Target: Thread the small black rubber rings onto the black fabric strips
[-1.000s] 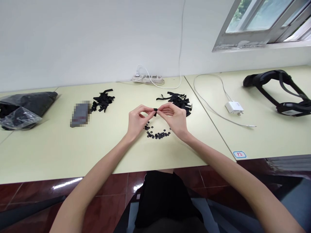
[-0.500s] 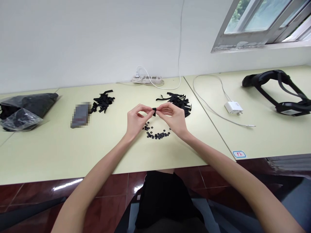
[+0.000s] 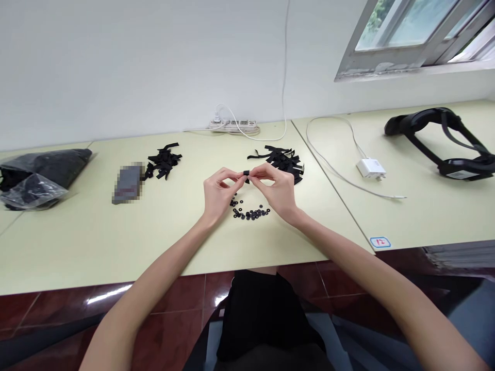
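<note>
Black strip (image 3: pixel 246 173) partly behind fingers (image 3: pixel 233 174), bag (image 3: pixel 50 162) partly past left edge, gray object (image 3: pixel 129 184) under pixelation

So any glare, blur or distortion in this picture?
Head view: white glare streaks the red floor, and the grey object is pixelated; also head view: the window looks slanted, and the black strip is too small to judge sharpness.

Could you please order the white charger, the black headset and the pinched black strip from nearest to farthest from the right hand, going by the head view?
1. Black strip: pinched by the right hand.
2. White charger: to the hand's right.
3. Black headset: farther right.
</note>
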`<action>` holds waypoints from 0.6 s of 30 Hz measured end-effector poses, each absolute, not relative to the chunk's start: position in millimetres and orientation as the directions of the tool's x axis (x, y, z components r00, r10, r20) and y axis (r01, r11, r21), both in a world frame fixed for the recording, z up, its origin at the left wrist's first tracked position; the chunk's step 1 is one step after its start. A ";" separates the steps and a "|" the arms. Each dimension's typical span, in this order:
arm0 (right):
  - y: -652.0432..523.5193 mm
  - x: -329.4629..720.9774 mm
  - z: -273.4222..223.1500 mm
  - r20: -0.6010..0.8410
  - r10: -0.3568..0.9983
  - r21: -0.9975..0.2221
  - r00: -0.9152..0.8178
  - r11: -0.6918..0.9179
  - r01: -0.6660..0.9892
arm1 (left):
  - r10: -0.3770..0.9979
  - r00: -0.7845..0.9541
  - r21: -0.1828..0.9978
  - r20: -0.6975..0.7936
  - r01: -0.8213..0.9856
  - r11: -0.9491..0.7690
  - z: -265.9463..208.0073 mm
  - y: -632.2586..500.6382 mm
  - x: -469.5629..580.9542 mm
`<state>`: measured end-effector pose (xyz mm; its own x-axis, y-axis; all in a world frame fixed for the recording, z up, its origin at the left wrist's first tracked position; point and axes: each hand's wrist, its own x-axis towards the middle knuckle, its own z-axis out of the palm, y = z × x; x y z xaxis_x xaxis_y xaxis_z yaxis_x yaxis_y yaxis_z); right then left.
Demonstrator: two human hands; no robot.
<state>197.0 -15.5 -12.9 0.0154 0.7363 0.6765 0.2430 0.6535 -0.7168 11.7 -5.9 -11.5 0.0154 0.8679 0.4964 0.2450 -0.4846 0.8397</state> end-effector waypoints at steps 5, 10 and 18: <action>-15.3 195.1 -15.9 0.708 0.704 -0.692 0.054 0.677 0.251 | 0.844 -0.005 0.820 0.536 0.241 -0.519 -9.7 -8.8 14.3; -14.2 195.2 -15.9 0.663 0.748 -0.730 0.045 0.632 0.259 | 0.871 0.025 0.844 0.491 0.236 -0.483 -7.7 -6.8 12.2; -15.1 198.1 -10.5 0.552 0.834 -0.811 0.010 0.534 0.239 | 0.923 0.138 0.902 0.359 0.205 -0.381 -9.4 -0.1 7.8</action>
